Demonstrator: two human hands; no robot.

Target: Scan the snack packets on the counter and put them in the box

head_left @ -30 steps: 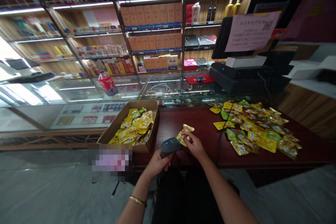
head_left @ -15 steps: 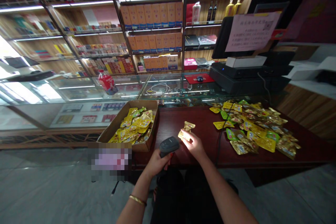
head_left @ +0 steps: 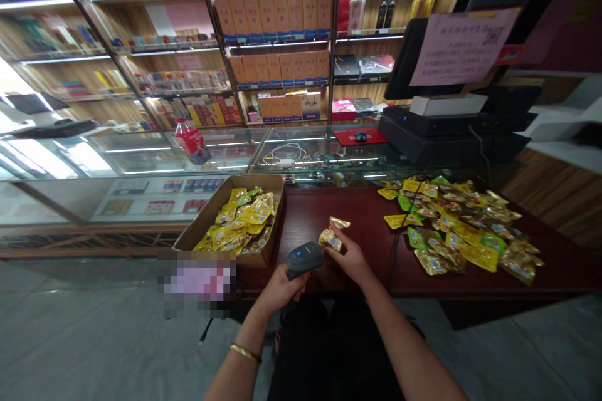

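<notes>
My left hand (head_left: 281,288) is wrapped round the handle of a dark barcode scanner (head_left: 305,257), on which a small blue light shows. The scanner's head points right, toward a gold snack packet (head_left: 330,238) pinched in the fingers of my right hand (head_left: 352,260). Packet and scanner are close together above the dark red tabletop (head_left: 305,213). To the left stands an open cardboard box (head_left: 277,225) holding several yellow and gold packets (head_left: 242,222). On the right lies a loose heap of similar packets (head_left: 463,225), a few of them green.
Behind the table runs a glass display counter (head_left: 226,153) with a red-labelled bottle (head_left: 190,141), a white cable (head_left: 286,153) and a mouse (head_left: 360,136) on a red pad. A monitor (head_left: 404,59) with a paper sign stands at back right. A black cord (head_left: 397,244) crosses the table beside the heap.
A blue light now shows on top of the scanner. My right hand has shifted its fingers on the packet, which now shows more of its printed face. The view has moved slightly.
</notes>
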